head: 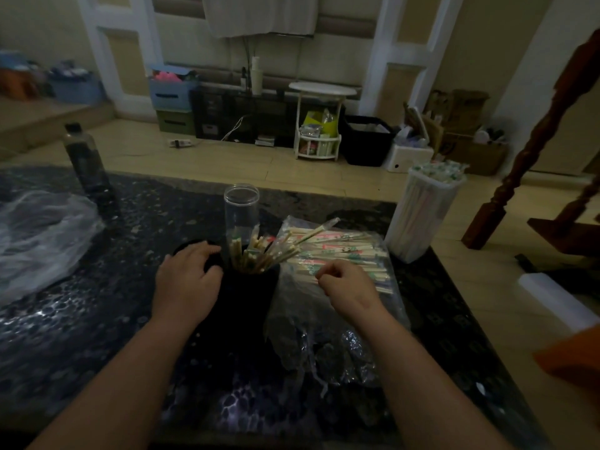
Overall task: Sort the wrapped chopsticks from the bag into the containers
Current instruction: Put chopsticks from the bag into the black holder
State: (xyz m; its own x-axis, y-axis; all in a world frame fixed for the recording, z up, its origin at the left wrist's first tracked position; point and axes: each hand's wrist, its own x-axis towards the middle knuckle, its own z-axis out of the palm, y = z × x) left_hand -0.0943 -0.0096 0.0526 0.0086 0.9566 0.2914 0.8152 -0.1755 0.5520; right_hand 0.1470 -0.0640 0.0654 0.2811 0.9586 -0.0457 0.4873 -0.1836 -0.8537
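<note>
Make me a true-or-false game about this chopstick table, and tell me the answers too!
1. Chopsticks stick out of the black container. True.
2. The white container is empty. False: it is packed full of wrapped chopsticks.
3. The bag lies flat on the table. True.
4. The clear tube lies on its side. False: it stands upright behind the black container.
5. The right hand is over the bag. True.
</note>
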